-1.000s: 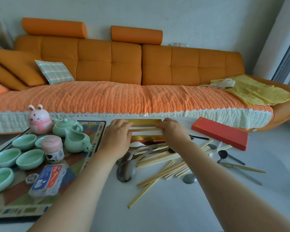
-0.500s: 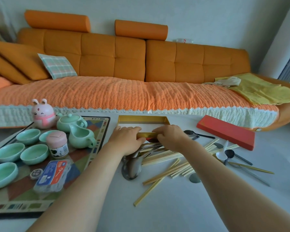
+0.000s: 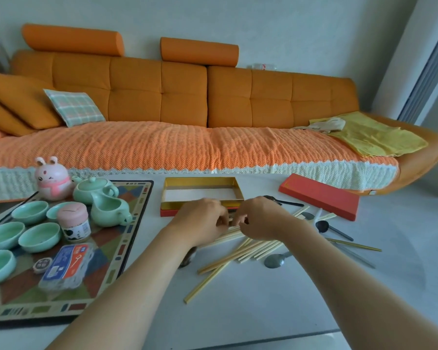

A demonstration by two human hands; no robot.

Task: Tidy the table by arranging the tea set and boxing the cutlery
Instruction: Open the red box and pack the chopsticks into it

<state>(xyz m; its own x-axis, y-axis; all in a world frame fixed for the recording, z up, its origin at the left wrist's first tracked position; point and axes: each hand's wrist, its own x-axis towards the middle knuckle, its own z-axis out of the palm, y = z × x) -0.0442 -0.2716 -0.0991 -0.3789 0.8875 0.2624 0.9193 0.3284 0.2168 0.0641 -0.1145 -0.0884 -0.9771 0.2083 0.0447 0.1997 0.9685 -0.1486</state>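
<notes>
An open box (image 3: pixel 202 181) with gold inner walls and a red outside lies at the table's middle back. Just in front of it my left hand (image 3: pixel 202 219) and right hand (image 3: pixel 259 219) meet, fingers curled, pinching pale wooden chopsticks (image 3: pixel 250 251) at the top of a loose pile. Spoons lie around: a metal spoon (image 3: pixel 273 261) and a black spoon (image 3: pixel 323 226). The box's red lid (image 3: pixel 319 195) lies at the right. The green teapot (image 3: pixel 94 189), pitcher (image 3: pixel 109 209) and cups (image 3: pixel 39 237) stand on the patterned mat (image 3: pixel 127 238).
On the mat also stand a pink rabbit figure (image 3: pixel 52 178), a pink canister (image 3: pixel 74 221) and a blue packet (image 3: pixel 66 263). A thin gold utensil (image 3: pixel 352 245) lies at the right. An orange sofa (image 3: pixel 187 147) runs behind the table.
Both hands have drawn back from over the box to the chopstick pile in front of it. The chopsticks they held over the box are no longer in them.
</notes>
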